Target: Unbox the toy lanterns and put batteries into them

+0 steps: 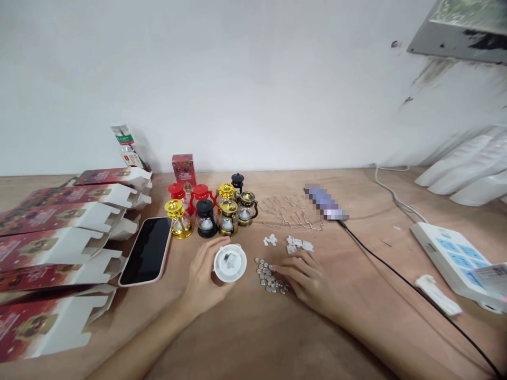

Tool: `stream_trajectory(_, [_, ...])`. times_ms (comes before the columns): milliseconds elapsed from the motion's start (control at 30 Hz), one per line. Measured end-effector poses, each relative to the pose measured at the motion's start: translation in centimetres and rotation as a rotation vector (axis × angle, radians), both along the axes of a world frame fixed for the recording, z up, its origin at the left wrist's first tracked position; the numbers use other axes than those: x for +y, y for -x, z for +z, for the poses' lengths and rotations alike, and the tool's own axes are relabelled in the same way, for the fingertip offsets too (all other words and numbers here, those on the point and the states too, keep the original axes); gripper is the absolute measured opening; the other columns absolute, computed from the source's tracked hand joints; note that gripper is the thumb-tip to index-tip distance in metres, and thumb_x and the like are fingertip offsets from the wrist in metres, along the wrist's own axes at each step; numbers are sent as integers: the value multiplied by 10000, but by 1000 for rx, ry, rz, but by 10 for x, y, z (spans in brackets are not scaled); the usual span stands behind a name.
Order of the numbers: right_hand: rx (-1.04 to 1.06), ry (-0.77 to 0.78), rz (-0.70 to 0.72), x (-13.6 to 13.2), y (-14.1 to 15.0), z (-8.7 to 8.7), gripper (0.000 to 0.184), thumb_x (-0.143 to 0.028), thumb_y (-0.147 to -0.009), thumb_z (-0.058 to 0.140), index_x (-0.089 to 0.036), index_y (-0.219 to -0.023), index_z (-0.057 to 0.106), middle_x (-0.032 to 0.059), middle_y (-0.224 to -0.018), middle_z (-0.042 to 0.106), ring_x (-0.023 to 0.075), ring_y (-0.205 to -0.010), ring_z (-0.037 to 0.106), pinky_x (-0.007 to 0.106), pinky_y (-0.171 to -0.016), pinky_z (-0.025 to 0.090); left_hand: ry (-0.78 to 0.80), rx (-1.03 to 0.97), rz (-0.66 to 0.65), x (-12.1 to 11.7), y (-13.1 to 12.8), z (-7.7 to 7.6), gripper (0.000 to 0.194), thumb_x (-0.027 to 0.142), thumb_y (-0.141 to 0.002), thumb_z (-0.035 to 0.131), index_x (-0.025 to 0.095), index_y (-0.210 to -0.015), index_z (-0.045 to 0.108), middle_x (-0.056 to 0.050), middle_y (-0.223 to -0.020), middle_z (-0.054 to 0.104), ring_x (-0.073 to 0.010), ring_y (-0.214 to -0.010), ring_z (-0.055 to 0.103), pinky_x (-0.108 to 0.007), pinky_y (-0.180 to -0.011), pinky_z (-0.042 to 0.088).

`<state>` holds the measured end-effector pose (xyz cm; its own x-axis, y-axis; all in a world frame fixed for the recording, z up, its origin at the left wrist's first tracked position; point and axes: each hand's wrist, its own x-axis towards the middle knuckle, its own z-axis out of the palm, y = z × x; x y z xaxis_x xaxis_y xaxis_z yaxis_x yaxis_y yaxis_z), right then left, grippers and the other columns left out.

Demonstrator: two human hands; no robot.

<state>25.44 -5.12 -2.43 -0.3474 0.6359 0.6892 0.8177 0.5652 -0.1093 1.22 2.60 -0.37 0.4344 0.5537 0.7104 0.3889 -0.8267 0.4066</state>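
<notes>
White lamp base (pixel 230 262) gripped by left fingers (pixel 206 264); right fingers (pixel 291 274) spread over button cells (pixel 271 278); seven lanterns (pixel 206 217).

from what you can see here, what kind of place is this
Probably a small hand-assembly and packing bench: mini lanterns grouped on a wooden table, flat printed boxes stacked left, and button cells under the right hand.

Pretty bright, even light, soft shadows on the table (pixel 245 338); edges look stretched and blurry (wide-angle lens), center stays sharp.
</notes>
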Motion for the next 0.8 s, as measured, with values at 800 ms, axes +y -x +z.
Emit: stream_trajectory(800, [164, -60, 245, 24, 53, 56, 71, -147, -893, 541, -182, -875, 600, 41, -802, 658, 156, -736, 544, 311, -678, 415, -29, 17, 27, 0, -2, -7, 406, 188, -727, 647, 208, -1110, 514, -69, -991, 514, -201, -896, 541, -325, -749, 476])
